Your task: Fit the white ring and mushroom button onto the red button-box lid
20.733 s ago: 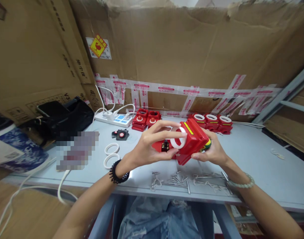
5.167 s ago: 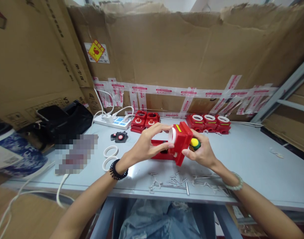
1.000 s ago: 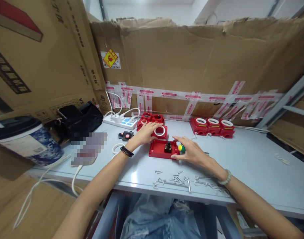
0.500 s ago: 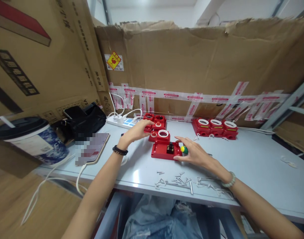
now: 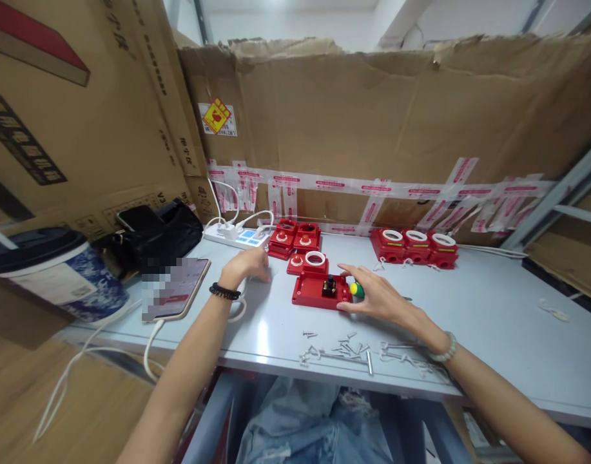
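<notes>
My left hand (image 5: pixel 248 265) is low over the table, left of the red parts, its fingers curled down and together. Whatever those fingers hold, if anything, is hidden. My right hand (image 5: pixel 378 293) wraps round a screwdriver with a green and yellow handle (image 5: pixel 357 290); a bit of its shaft shows past the hand. The fingertips of that hand rest at the right end of an open red housing (image 5: pixel 309 293), which lies flat with a black switch block (image 5: pixel 329 286) inside. Just behind it sits a red cover (image 5: pixel 298 262) with a white ring (image 5: pixel 315 258).
Loose screws (image 5: pixel 349 348) and a metal T-shaped tool (image 5: pixel 370 362) lie near the front edge. More red units stand at the back, beside a power strip (image 5: pixel 240 236). Three ringed red boxes (image 5: pixel 415 248) are at right. A phone (image 5: pixel 179 290) and a cup (image 5: pixel 95 283) occupy the left.
My left hand has moved left and slightly down, away from the red units, and its fingers have curled. My right hand stays at the housing with the screwdriver.
</notes>
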Action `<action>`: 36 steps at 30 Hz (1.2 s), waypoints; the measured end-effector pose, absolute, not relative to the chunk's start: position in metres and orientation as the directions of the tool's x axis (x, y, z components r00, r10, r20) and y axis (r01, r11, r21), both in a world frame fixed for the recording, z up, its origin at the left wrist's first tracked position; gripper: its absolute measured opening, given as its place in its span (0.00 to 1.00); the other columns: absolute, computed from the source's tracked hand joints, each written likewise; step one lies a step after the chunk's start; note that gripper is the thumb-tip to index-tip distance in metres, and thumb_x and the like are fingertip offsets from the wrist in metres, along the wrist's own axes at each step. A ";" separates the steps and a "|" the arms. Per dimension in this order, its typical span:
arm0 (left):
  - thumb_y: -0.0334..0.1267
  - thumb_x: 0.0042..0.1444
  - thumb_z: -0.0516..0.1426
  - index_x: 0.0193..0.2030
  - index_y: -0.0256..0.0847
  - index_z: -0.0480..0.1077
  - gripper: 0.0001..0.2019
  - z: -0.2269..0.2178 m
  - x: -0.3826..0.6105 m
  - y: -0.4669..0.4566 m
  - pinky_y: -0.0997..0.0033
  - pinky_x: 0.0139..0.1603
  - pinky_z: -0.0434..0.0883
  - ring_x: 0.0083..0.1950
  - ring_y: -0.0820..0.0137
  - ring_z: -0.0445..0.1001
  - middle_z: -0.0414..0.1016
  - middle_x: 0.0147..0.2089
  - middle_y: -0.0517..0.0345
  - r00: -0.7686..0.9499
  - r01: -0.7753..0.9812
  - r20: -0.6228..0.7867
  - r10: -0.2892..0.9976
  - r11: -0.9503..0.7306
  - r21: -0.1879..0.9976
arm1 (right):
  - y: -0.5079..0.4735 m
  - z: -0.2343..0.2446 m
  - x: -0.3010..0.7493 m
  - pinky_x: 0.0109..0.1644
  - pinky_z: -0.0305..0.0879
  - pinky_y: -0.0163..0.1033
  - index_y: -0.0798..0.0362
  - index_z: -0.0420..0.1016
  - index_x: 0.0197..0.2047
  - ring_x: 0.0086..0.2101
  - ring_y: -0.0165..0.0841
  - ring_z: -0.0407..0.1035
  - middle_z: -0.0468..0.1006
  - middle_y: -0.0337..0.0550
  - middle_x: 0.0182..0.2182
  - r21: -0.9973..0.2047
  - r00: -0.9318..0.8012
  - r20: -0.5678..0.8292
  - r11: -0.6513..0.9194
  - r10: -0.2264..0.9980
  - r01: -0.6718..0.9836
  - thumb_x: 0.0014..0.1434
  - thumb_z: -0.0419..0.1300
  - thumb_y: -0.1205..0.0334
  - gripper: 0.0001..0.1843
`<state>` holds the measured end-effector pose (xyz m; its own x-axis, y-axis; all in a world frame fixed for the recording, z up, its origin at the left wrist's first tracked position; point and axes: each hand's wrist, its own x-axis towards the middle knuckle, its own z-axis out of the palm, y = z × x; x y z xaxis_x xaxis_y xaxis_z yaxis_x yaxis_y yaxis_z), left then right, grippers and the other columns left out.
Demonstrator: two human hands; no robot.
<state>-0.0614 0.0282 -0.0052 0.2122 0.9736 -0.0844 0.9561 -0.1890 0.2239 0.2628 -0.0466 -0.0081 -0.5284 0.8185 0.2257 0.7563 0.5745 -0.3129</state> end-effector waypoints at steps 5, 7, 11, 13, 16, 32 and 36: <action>0.44 0.42 0.62 0.49 0.39 0.70 0.25 0.007 -0.077 0.027 0.72 0.42 0.69 0.45 0.63 0.74 0.75 0.49 0.50 0.148 0.966 -0.037 0.988 -0.136 0.222 | -0.047 -0.008 0.264 0.48 0.65 0.50 0.55 0.56 0.65 0.44 0.45 0.68 0.72 0.56 0.48 -0.311 -0.532 0.240 0.583 0.812 0.751 0.51 0.63 0.49 0.43; 0.43 0.43 0.61 0.49 0.37 0.69 0.25 0.009 -0.082 0.028 0.72 0.42 0.70 0.44 0.62 0.75 0.75 0.49 0.48 0.099 0.972 -0.043 0.994 -0.087 0.216 | -0.047 -0.008 0.264 0.49 0.65 0.50 0.56 0.56 0.66 0.45 0.45 0.68 0.72 0.56 0.48 -0.312 -0.530 0.220 0.573 0.819 0.758 0.51 0.62 0.48 0.43; 0.38 0.39 0.62 0.43 0.37 0.72 0.21 0.006 -0.086 0.029 0.72 0.37 0.70 0.40 0.61 0.76 0.77 0.41 0.51 0.057 0.973 -0.083 0.995 -0.036 0.229 | -0.046 -0.009 0.264 0.52 0.64 0.50 0.56 0.55 0.66 0.48 0.45 0.67 0.70 0.57 0.51 -0.316 -0.530 0.204 0.568 0.823 0.760 0.51 0.63 0.48 0.44; 0.37 0.38 0.62 0.43 0.37 0.71 0.21 0.005 -0.087 0.029 0.71 0.37 0.70 0.39 0.61 0.76 0.77 0.40 0.52 0.057 0.967 -0.075 0.996 -0.036 0.252 | -0.046 -0.009 0.263 0.52 0.64 0.50 0.55 0.55 0.66 0.48 0.46 0.67 0.70 0.57 0.52 -0.319 -0.530 0.208 0.569 0.822 0.758 0.50 0.63 0.48 0.44; 0.36 0.41 0.61 0.48 0.38 0.67 0.23 0.008 -0.091 0.027 0.71 0.38 0.71 0.40 0.63 0.76 0.76 0.43 0.52 0.061 0.956 -0.025 0.998 -0.051 0.289 | -0.047 -0.009 0.264 0.51 0.64 0.51 0.56 0.55 0.66 0.48 0.46 0.67 0.71 0.57 0.51 -0.315 -0.528 0.212 0.569 0.822 0.759 0.50 0.63 0.48 0.44; 0.28 0.52 0.58 0.49 0.40 0.59 0.18 0.040 0.051 -0.019 0.61 0.47 0.71 0.47 0.65 0.73 0.69 0.51 0.47 0.772 0.361 0.269 0.576 -0.746 0.560 | -0.044 -0.010 0.264 0.50 0.66 0.49 0.53 0.65 0.57 0.46 0.42 0.70 0.74 0.52 0.48 -0.400 -0.536 0.350 0.640 0.768 0.656 0.52 0.63 0.52 0.31; 0.29 0.56 0.55 0.48 0.40 0.59 0.14 0.030 0.053 -0.016 0.61 0.52 0.71 0.50 0.66 0.73 0.71 0.49 0.48 0.783 0.313 0.285 0.553 -0.747 0.586 | -0.044 -0.012 0.263 0.47 0.66 0.48 0.53 0.65 0.55 0.43 0.41 0.70 0.75 0.51 0.46 -0.421 -0.530 0.341 0.631 0.776 0.652 0.53 0.62 0.53 0.28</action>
